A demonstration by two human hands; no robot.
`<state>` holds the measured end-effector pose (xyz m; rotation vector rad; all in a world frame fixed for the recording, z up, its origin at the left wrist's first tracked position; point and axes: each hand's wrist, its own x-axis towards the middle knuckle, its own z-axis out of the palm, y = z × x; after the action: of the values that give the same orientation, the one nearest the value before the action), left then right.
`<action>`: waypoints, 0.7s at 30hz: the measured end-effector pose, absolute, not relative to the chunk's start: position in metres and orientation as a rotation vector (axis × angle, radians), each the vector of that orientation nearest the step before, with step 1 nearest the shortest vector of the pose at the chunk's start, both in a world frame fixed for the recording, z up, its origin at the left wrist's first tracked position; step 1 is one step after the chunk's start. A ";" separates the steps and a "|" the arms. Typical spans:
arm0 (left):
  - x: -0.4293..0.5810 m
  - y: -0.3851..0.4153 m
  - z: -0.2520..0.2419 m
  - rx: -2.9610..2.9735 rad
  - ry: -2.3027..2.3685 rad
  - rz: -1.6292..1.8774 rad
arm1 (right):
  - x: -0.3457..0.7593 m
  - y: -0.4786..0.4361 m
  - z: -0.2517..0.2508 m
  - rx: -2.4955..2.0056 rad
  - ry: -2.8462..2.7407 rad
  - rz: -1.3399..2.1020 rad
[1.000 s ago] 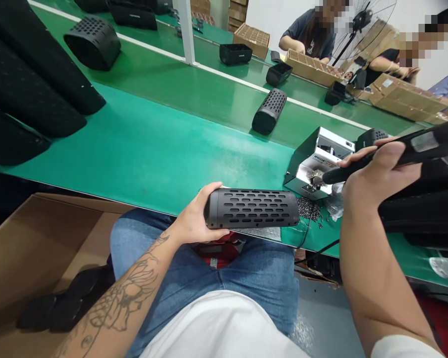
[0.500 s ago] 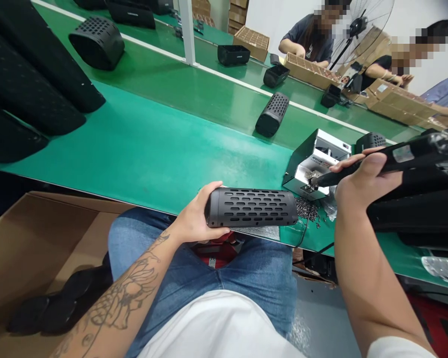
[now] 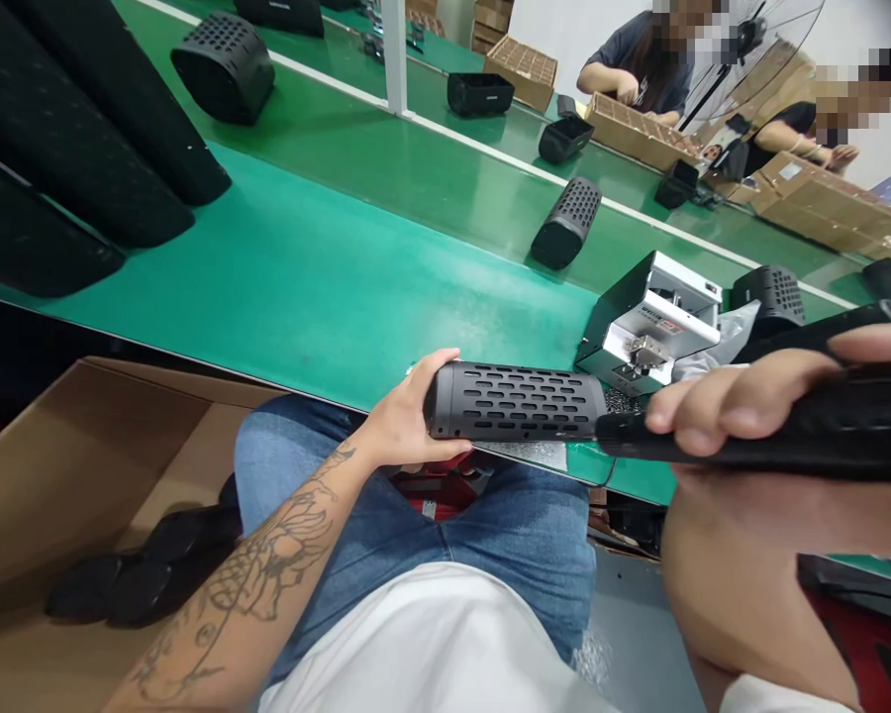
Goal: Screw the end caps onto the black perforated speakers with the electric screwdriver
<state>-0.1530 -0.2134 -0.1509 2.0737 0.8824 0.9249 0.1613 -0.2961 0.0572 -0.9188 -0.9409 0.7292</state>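
My left hand (image 3: pixel 410 421) grips the left end of a dark grey speaker housing (image 3: pixel 524 403) with a slotted grille, held level at the table's front edge. In my right hand (image 3: pixel 746 401) is a black electric screwdriver (image 3: pixel 824 431), lying almost horizontal, its fingers wrapped round the body. The screwdriver's front end is at the housing's right end; whether its bit touches the housing, I cannot tell. Just behind stands a silver and black screw feeder (image 3: pixel 657 327). A pile of small dark screws (image 3: pixel 621 400) shows partly between the housing and the feeder.
Black housings (image 3: pixel 566 223) sit along the green conveyor (image 3: pixel 460 183) beyond the green table (image 3: pixel 327 287). Large black pieces (image 3: pixel 96 129) stand at the left. A cardboard box (image 3: pixel 66 465) with black parts is beside my leg. Two people work across the line at partitioned cartons (image 3: pixel 639 134).
My right hand has brought the screwdriver from the screw feeder down and towards me, to the housing's right end. My left hand keeps its hold on the housing. The view has shifted slightly.
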 end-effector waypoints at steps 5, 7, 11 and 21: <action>-0.151 -0.215 -0.146 2.072 0.899 0.902 | 0.111 -0.285 0.037 -0.696 -1.209 0.760; -0.150 -0.216 -0.145 2.069 0.895 0.904 | 0.105 -0.278 0.028 -0.674 -1.217 0.775; -0.149 -0.216 -0.145 2.062 0.892 0.902 | 0.106 -0.276 0.021 -0.709 -1.226 0.746; -0.148 -0.216 -0.142 2.061 0.889 0.891 | 0.106 -0.275 0.016 -0.667 -1.221 0.783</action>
<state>-0.1484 -0.2159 -0.1423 2.0609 0.8891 0.8910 0.1057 -0.2752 0.0156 -0.6675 -1.2211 0.7830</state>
